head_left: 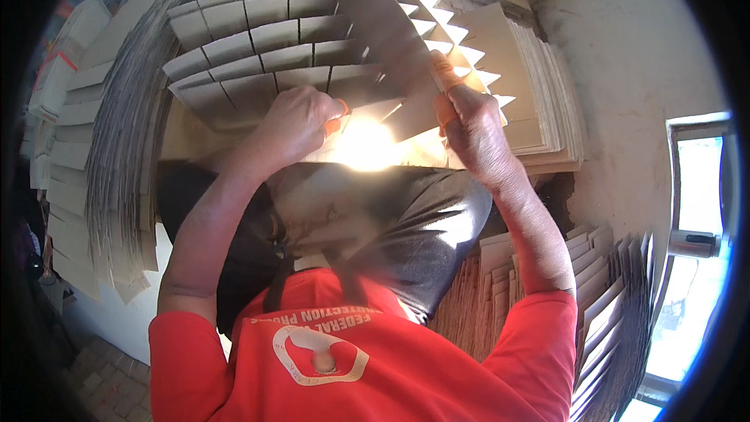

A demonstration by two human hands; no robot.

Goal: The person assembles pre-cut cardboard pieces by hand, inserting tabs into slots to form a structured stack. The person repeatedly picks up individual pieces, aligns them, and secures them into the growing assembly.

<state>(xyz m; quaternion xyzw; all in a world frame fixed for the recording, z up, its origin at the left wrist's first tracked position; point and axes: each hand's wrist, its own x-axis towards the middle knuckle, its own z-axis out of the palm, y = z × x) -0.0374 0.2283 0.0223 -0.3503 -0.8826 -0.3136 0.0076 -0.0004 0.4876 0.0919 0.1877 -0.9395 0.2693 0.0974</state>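
Observation:
A partly assembled lattice of slotted cardboard dividers (pixel 262 43) stands in front of me, its strips crossing in rows. My right hand (pixel 473 129) is closed round the near end of a long cardboard strip (pixel 379 27), which tilts up and away to the left. Beside that strip, a row of pointed divider edges (pixel 426 27) catches the light. My left hand (pixel 301 125) is closed at the lattice's near edge, thumb and fingers together; what it pinches cannot be made out. Orange covers wrap some fingers of both hands.
Tall stacks of flat cardboard (pixel 129 109) rise at the left. Another cardboard stack (pixel 539 94) lies at the right, by the wall (pixel 625 55). More slotted pieces (pixel 562 281) stand low beside my right arm. Strong sunlight glares just in front of my lap.

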